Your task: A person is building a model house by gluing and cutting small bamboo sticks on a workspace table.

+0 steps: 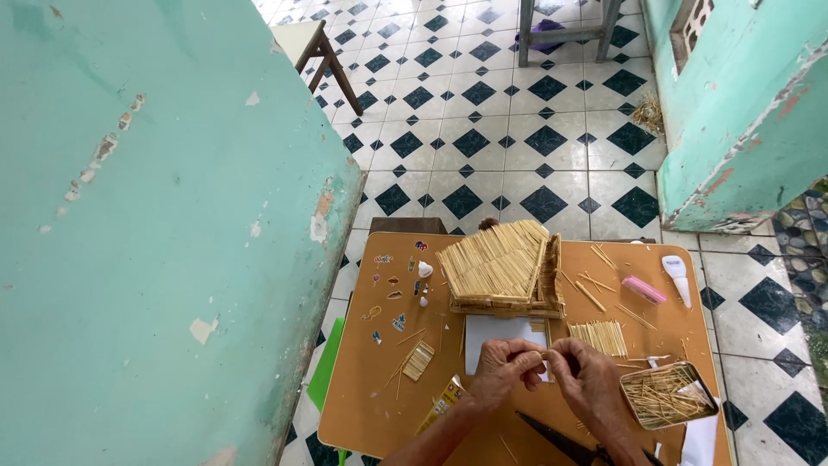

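Thin stick (545,352), pinched at either end between the fingertips of left hand (503,369) and right hand (586,380), held just above the white paper (496,330) in front of the stick-built house model (504,267) — near enough for fitting; tin of loose sticks (668,395) lies right of the model, within reach; scissors (561,442) lie nearer the person — apart.

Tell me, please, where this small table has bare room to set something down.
Bare table lies near-left, between the small stick panel and the left hand. Another patch sits between the pink block and the stick tin. The stick house crowds the middle.
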